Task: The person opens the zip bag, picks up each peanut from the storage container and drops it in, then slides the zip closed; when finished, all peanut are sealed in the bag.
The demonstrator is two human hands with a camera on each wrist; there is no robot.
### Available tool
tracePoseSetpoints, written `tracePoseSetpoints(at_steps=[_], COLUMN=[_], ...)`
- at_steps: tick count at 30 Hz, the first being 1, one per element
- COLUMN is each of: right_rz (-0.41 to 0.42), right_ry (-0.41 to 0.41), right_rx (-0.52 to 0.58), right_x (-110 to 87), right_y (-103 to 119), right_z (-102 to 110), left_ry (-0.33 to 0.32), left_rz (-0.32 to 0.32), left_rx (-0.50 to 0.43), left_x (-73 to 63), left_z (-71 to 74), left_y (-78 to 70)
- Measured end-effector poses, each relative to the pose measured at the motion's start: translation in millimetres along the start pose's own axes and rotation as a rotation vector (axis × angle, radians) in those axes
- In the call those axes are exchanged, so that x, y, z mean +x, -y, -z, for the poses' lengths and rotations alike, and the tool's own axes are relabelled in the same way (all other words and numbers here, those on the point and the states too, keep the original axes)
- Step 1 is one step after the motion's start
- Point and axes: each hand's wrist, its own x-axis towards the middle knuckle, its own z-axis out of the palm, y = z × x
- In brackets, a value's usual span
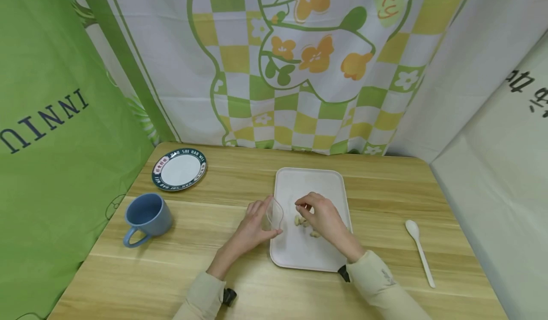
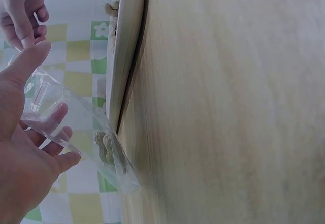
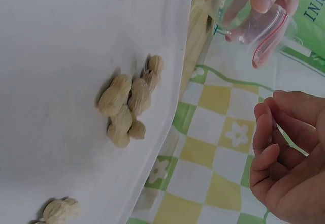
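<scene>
My left hand (image 1: pixel 252 225) grips a clear zip bag (image 1: pixel 274 214), its mouth spread between thumb and fingers at the left side of a white tray (image 1: pixel 308 253). Peanuts (image 2: pixel 104 147) lie at the bottom of the bag in the left wrist view. A red strip runs along the bag's mouth in the right wrist view. Over the tray, my right hand (image 1: pixel 323 215) has its fingers curled and thumb and index fingertips together, with nothing showing between them. Below it, several peanuts (image 3: pixel 122 104) form a small cluster on the tray, and another peanut (image 3: pixel 60 210) lies apart.
On the left of the wooden table (image 1: pixel 214 168) stand a blue mug (image 1: pixel 156 220) and, behind it, a plate (image 1: pixel 180 169) with a dark lettered rim. A white spoon (image 1: pixel 419 251) lies right of the tray. Patterned curtains (image 1: pixel 299 96) hang behind the table.
</scene>
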Motion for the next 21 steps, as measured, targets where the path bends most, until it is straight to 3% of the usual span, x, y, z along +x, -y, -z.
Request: tracePoseSetpoints(at_steps=[9,21], right_rz=[-0.054,-0.145], right_ry=[-0.03,0.056], right_rx=[-0.033,-0.071], right_x=[-4.9,-19.2], right_y=[-16.5,-34.0], right_z=[7.2,4.8], left_ry=[-0.013,-0.007], left_rz=[0.015,0.028], left_rx=[0.02,-0.003], left_x=[-0.2,-1.6], left_z=[1.1,1.6], left_y=[1.3,2.7])
